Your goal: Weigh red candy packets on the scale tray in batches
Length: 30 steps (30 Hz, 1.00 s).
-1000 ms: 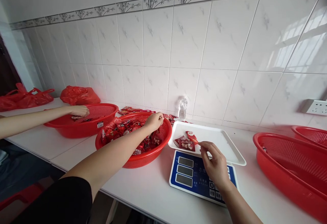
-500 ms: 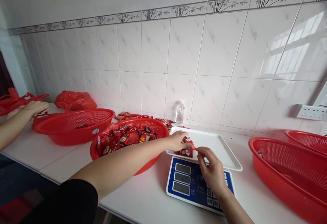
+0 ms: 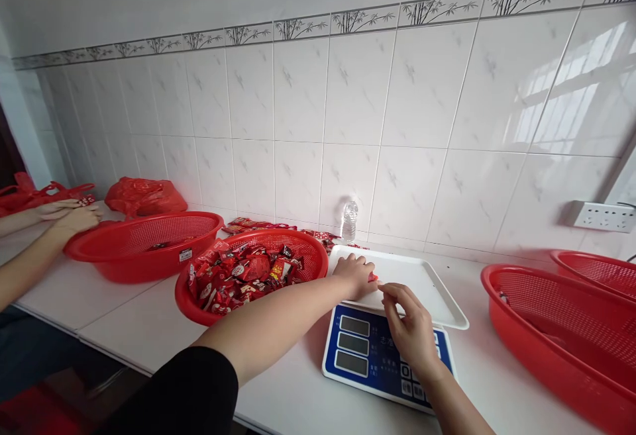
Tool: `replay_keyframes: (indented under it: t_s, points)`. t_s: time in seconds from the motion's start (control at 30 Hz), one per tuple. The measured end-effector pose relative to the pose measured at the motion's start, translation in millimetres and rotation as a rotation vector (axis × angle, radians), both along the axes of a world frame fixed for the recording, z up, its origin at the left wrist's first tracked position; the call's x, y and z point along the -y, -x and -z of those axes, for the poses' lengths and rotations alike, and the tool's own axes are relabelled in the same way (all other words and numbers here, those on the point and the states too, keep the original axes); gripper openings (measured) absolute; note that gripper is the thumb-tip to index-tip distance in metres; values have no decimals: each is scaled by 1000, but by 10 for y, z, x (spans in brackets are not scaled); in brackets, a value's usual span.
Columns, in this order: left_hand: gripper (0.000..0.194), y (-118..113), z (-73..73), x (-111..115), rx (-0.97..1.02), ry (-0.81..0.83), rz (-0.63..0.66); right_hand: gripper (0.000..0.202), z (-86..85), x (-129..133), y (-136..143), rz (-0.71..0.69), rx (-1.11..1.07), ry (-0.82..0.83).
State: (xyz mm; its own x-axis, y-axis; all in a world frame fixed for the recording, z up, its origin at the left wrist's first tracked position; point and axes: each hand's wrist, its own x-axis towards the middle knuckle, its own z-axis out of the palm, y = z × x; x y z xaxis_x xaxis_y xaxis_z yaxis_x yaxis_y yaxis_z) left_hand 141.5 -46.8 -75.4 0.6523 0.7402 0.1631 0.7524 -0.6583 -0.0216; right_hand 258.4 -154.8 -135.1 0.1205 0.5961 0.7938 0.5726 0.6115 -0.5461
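My left hand (image 3: 352, 276) is curled, back up, around a small red packet (image 3: 372, 277) above the white tray (image 3: 422, 283) of the scale. Only a bit of the packet shows past the fingers; the rest is hidden. My right hand (image 3: 411, 326) meets it fingertip to fingertip, thumb and forefinger pinched at the packet's edge. Beneath the right hand is the scale's blue panel (image 3: 380, 362), with dark displays and keys. To the left of the scale stands a red plastic basket (image 3: 315, 257), holding many red snack packets (image 3: 251, 273).
Another red basket (image 3: 144, 249) stands farther left, beside a co-worker's hands (image 3: 74, 213) and a tied red bag (image 3: 146, 196). Red packets (image 3: 258, 224) and a clear bottle (image 3: 350, 220) line the tiled wall. More red baskets (image 3: 556, 342) stand at right, below a socket strip (image 3: 603, 216).
My left hand has turned over and now covers most of the red packet that showed before. My right hand keeps its pinch in nearly the same place. The co-worker's hands have moved closer to the basket.
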Motion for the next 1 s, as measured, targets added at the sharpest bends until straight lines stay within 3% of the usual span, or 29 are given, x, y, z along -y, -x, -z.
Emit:
replay_keyframes:
  t_s: [0.2, 0.47, 0.7, 1.0]
  points:
    - [25, -20, -44, -114, 117, 47, 21, 22, 8, -12, -4, -10, -14, 15]
    - [21, 112, -303, -315, 320, 84, -90, 22, -10, -8, 0, -30, -30, 19]
    - [12, 227, -242, -100, 207, 174, -11, 24, 0, 11, 5, -50, -49, 46]
    - [59, 262, -234, 220, -74, 130, 82, 22, 11, 0, -7, -35, -17, 38]
